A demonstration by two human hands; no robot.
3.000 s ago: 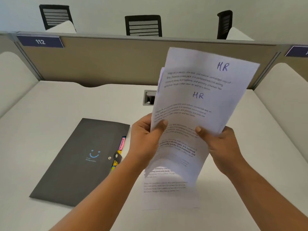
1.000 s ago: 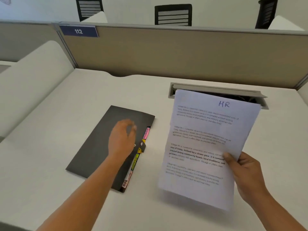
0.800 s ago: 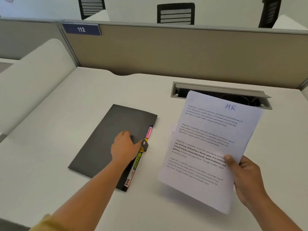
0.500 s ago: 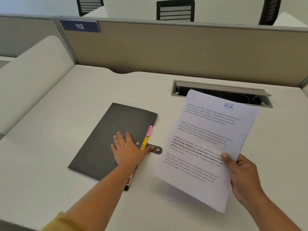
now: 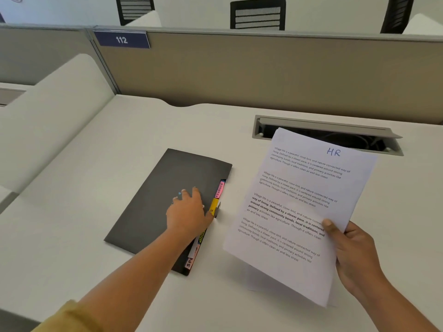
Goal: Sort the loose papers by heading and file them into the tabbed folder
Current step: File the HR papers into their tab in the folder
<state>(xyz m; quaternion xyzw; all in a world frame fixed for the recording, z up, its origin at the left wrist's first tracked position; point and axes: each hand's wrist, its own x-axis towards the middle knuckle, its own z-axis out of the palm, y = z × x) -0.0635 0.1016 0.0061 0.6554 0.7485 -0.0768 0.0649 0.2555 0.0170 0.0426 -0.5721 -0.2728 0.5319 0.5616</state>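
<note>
- Left hand (image 5: pixel 189 212), hovering a second ago, now presses flat, fingers straight, on the dark folder (image 5: pixel 153 207), centre-left of frame.
- Right hand (image 5: pixel 354 255) grasps the HR papers (image 5: pixel 299 212), lower right.

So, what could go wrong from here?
The right hand pinches the HR papers at one corner only, so sheets may sag or slip apart. Only the left hand rests on the folder, which may slide on the desk when opened. A dropped sheet could fall into the open cable slot.
</note>
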